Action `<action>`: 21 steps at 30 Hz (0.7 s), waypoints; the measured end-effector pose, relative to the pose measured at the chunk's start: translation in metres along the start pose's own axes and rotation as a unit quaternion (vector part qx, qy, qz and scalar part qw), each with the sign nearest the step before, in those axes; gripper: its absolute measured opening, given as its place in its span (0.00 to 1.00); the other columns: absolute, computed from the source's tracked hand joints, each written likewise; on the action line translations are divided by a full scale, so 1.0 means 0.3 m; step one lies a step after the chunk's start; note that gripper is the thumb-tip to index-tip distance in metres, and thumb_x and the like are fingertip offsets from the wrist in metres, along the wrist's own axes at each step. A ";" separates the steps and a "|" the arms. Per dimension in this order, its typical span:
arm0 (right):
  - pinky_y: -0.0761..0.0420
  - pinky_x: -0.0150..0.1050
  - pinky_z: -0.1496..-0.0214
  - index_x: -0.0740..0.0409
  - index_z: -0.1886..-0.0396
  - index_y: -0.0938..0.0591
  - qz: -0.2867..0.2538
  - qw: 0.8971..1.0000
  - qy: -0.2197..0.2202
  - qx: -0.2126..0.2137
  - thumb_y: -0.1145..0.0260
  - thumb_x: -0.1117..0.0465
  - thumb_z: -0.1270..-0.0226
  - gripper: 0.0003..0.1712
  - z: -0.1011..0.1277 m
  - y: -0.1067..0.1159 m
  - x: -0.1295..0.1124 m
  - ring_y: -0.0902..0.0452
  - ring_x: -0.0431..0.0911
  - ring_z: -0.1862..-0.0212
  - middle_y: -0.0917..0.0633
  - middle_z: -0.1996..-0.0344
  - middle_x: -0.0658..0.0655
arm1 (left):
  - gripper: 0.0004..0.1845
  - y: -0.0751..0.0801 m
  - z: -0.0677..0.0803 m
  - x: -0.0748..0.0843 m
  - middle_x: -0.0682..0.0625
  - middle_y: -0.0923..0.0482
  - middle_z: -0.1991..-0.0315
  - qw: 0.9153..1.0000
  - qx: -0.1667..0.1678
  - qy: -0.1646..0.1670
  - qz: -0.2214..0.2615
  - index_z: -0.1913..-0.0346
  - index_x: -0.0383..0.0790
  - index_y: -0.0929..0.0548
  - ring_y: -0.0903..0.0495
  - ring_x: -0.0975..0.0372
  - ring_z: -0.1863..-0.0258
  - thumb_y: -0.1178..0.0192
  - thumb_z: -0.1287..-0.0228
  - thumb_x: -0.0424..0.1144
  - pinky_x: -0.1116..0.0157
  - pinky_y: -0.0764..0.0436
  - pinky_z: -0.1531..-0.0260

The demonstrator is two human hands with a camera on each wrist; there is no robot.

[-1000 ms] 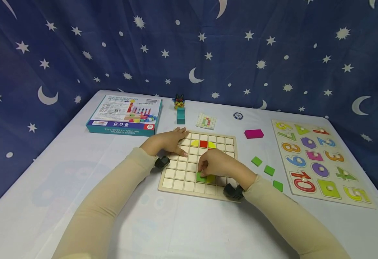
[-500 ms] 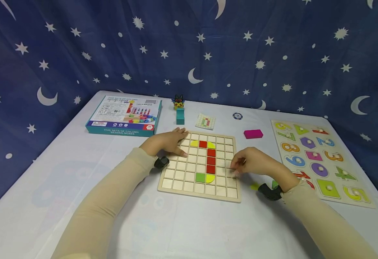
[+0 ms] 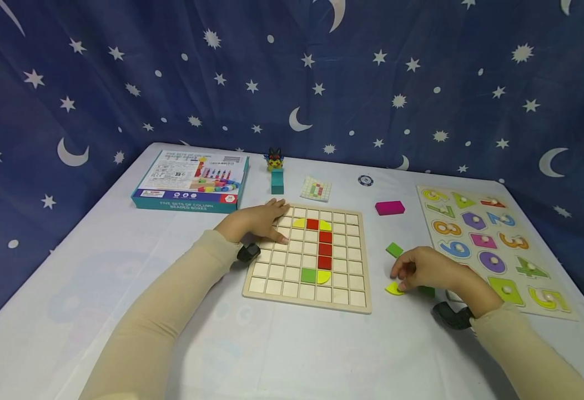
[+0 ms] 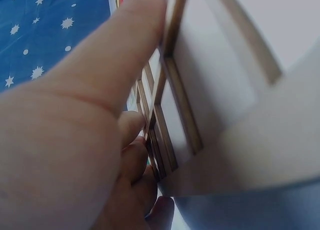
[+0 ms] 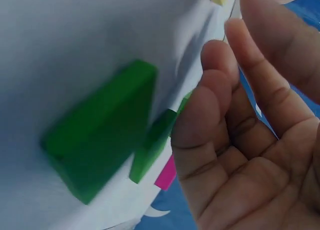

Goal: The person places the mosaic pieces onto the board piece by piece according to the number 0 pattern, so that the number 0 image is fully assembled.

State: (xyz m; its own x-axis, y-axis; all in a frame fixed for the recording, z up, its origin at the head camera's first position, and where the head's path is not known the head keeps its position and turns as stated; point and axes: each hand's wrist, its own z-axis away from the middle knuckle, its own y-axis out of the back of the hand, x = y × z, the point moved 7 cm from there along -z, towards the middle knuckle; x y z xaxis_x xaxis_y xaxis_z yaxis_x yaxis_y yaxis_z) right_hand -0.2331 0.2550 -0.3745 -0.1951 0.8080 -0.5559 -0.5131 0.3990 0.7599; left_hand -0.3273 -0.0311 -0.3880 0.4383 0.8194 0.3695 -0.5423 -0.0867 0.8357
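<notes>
A wooden grid board (image 3: 339,297) lies flat on the table, with red square tiles (image 3: 325,249), a green square tile (image 3: 308,275) and yellow quarter-round tiles (image 3: 324,276) set in its cells. My left hand (image 3: 257,219) rests on its left edge, thumb (image 4: 115,54) stretched across the cells. To the right of the board, my right hand (image 3: 429,269) is low over a loose yellow quarter-round tile (image 3: 392,289). Its thumb (image 5: 285,44) stands apart from the bent fingers (image 5: 197,109). Contact with that tile cannot be made out. Loose green tiles (image 5: 102,132) lie beside the hand, partly hidden in the head view.
Behind the board are a pattern card (image 3: 316,189), a teal block (image 3: 277,182), a small figure (image 3: 274,160) and a round chip (image 3: 365,180). A boxed set (image 3: 189,180) stands back left. A magenta block (image 3: 389,208) and a number puzzle board (image 3: 514,280) are at right.
My right hand has let go of the green tile on the board and moved right to the loose yellow tile. The left hand has stayed on the board's edge.
</notes>
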 end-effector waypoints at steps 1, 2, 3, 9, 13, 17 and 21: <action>0.28 0.32 0.70 0.56 0.69 0.17 -0.003 1.000 0.004 -0.002 0.26 0.64 0.54 0.10 0.003 -0.006 0.001 0.31 0.44 0.70 0.24 0.76 0.50 | 0.51 0.000 0.000 0.000 0.43 0.66 0.26 1.000 0.000 -0.001 -0.001 0.27 0.39 0.58 0.68 0.51 0.27 0.39 0.44 0.55 0.51 0.57 0.30; 0.29 0.32 0.70 0.56 0.69 0.17 -0.004 1.000 0.008 -0.004 0.26 0.65 0.55 0.11 0.005 -0.012 0.000 0.32 0.44 0.70 0.25 0.76 0.50 | 0.51 0.000 0.001 0.001 0.43 0.66 0.26 1.000 0.000 -0.001 -0.001 0.27 0.39 0.58 0.68 0.51 0.27 0.39 0.44 0.55 0.51 0.57 0.30; 0.29 0.31 0.70 0.56 0.69 0.17 -0.006 1.000 0.011 -0.004 0.25 0.65 0.56 0.12 0.006 -0.017 -0.001 0.32 0.44 0.70 0.25 0.76 0.50 | 0.51 0.001 0.001 0.001 0.43 0.66 0.26 1.000 0.000 -0.001 0.000 0.27 0.39 0.58 0.68 0.51 0.27 0.39 0.44 0.55 0.51 0.57 0.30; 0.28 0.31 0.68 0.54 0.73 0.18 0.010 1.000 0.026 0.005 0.24 0.65 0.59 0.12 0.011 -0.031 -0.019 0.32 0.44 0.69 0.25 0.75 0.49 | 0.52 0.001 -0.004 -0.003 0.44 0.65 0.26 1.000 0.004 0.000 0.001 0.27 0.39 0.57 0.68 0.51 0.27 0.38 0.44 0.56 0.51 0.57 0.30; 0.28 0.31 0.72 0.54 0.77 0.20 0.019 0.999 0.038 0.014 0.23 0.66 0.61 0.13 0.004 -0.032 -0.034 0.32 0.43 0.72 0.24 0.78 0.48 | 0.52 0.001 -0.004 -0.004 0.44 0.65 0.26 1.000 0.003 0.000 0.002 0.27 0.39 0.58 0.68 0.51 0.27 0.38 0.44 0.56 0.51 0.57 0.30; 0.29 0.31 0.75 0.55 0.80 0.23 0.011 0.999 0.041 0.005 0.23 0.68 0.63 0.14 -0.004 -0.039 -0.042 0.33 0.42 0.74 0.27 0.82 0.48 | 0.52 0.002 0.000 -0.002 0.43 0.65 0.26 1.000 0.002 -0.001 0.004 0.27 0.39 0.58 0.68 0.51 0.27 0.38 0.44 0.55 0.51 0.58 0.30; 0.31 0.31 0.73 0.56 0.79 0.25 -0.008 0.998 0.052 -0.018 0.25 0.69 0.61 0.15 -0.007 -0.045 -0.046 0.33 0.42 0.73 0.30 0.81 0.48 | 0.52 0.003 0.002 -0.002 0.43 0.65 0.26 1.000 0.003 -0.001 0.004 0.27 0.39 0.57 0.68 0.51 0.27 0.38 0.44 0.56 0.51 0.58 0.30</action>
State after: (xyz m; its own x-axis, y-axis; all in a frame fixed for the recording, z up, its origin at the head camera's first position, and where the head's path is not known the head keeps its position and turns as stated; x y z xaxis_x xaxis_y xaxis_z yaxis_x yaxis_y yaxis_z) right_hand -0.2254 0.2377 -0.3778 -0.2710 0.7513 -0.6018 -0.5462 0.3948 0.7388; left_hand -0.3276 -0.0319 -0.3873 0.4358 0.8177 0.3761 -0.5416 -0.0955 0.8352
